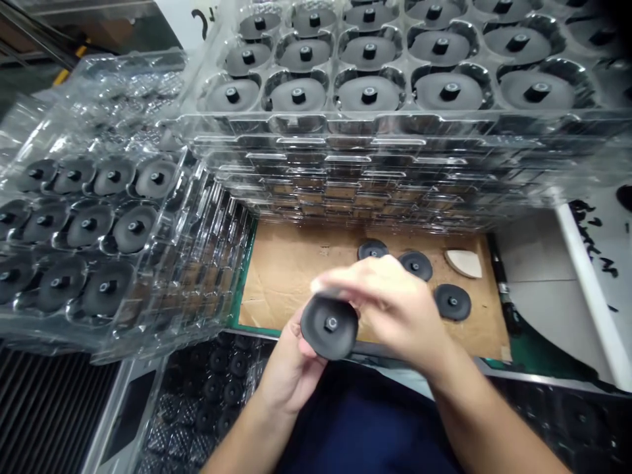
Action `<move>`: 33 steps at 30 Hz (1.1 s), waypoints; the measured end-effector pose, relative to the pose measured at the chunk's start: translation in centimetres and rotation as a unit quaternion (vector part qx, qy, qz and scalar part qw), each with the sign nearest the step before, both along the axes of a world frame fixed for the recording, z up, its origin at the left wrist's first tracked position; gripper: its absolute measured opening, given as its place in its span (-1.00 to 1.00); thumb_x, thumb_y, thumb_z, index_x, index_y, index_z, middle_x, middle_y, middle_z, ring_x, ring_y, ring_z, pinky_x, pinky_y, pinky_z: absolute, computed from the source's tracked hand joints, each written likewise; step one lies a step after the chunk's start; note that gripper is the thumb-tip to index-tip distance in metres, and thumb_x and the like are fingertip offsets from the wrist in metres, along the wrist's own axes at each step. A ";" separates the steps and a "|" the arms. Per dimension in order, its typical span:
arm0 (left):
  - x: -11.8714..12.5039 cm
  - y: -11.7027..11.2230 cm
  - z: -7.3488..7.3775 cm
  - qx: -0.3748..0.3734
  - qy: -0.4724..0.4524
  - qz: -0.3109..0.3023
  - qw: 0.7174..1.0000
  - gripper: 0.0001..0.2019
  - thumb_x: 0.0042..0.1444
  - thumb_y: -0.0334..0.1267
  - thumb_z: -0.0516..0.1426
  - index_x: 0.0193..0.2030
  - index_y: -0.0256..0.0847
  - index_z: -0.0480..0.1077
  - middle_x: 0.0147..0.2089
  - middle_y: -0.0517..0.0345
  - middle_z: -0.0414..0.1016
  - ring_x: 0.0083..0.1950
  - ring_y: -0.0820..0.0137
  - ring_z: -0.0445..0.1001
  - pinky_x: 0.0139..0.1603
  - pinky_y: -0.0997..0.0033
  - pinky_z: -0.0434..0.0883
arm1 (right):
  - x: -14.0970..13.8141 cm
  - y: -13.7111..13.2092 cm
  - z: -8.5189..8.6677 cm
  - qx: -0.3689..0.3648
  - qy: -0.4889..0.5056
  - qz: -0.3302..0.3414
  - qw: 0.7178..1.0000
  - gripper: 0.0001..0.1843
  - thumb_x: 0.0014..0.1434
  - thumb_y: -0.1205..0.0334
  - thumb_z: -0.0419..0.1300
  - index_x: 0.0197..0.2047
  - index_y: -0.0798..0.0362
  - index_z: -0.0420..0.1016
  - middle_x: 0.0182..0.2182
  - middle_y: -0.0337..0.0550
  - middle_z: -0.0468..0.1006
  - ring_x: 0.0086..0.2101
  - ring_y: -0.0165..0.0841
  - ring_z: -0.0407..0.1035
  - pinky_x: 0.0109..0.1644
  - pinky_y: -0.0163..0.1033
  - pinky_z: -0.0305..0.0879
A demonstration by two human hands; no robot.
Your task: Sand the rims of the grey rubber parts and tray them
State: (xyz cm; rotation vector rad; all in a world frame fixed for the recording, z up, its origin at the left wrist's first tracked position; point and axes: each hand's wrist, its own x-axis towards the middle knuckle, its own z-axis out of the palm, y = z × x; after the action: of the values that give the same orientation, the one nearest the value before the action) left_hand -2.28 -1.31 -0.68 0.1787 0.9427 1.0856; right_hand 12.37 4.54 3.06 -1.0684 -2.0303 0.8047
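Observation:
My left hand (292, 372) is closed around a round black disc (330, 327) with a short hollow stub at its centre. The stub side faces up toward me. Just over the disc's upper edge, my right hand (395, 306) is blurred, its fingers bent together at the rim. A pale spot shows at its fingertips, but what they hold is too smeared to name. Behind that hand lie similar black discs: one partly covered by it (372, 248), another (416, 265) beyond the knuckles, and a third (452, 302) to the right.
Cardboard (284, 263) covers the work surface. A beige wedge-shaped piece (464, 263) lies at its right. Tall stacks of clear plastic trays holding black discs stand at the back (345, 125) and left (168, 263). A white panel (587, 276) edges the right side.

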 end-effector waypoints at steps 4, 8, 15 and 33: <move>-0.7 0.4 0.2 -0.015 -0.020 0.019 1.000 -0.34 -0.38 -0.03 0.38 -0.02 -0.11 0.43 0.02 0.08 0.50 0.04 0.19 0.45 0.10 0.28 0.34 | 0.9 -0.9 -5.9 -0.137 -0.051 -0.087 0.985 -0.77 0.24 0.28 0.08 -0.12 0.00 0.53 -0.26 -0.17 0.60 -0.27 -0.35 0.44 -0.18 -0.25 0.28; -0.9 0.5 0.3 -0.024 -0.021 0.030 0.999 -0.31 -0.37 -0.07 0.40 0.00 -0.12 0.41 0.05 0.05 0.47 0.14 0.12 0.37 0.16 0.22 0.30 | 0.9 -3.0 -9.1 -0.156 -0.054 -0.071 0.984 -0.80 0.20 0.27 0.11 -0.25 0.02 0.58 -0.45 -0.20 0.60 -0.42 -0.36 0.46 -0.32 -0.28 0.35; 0.0 0.7 0.3 -0.013 -0.006 0.014 1.000 -0.38 -0.29 -0.15 0.38 0.00 -0.12 0.41 -0.05 0.09 0.53 0.08 0.21 0.41 0.09 0.34 0.35 | -0.7 -1.9 -0.5 -0.045 0.036 -0.159 0.986 -0.74 0.26 0.27 0.04 -0.03 0.05 0.45 -0.13 -0.11 0.57 -0.22 -0.34 0.45 -0.18 -0.24 0.37; -1.5 0.3 0.4 0.007 -0.042 0.020 0.999 -0.42 -0.37 -0.23 0.41 -0.08 -0.07 0.46 -0.05 0.18 0.51 -0.02 0.27 0.46 0.02 0.37 0.37 | 1.1 -2.6 1.2 -0.123 0.002 0.025 0.992 -0.80 0.24 0.34 0.07 -0.13 -0.01 0.48 -0.29 -0.26 0.59 -0.34 -0.42 0.43 -0.26 -0.32 0.29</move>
State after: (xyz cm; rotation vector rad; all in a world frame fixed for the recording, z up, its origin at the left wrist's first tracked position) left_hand -3.83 -1.00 -0.32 0.1249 0.8660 1.1286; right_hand 13.48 1.98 4.31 -1.1527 -1.9980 1.1036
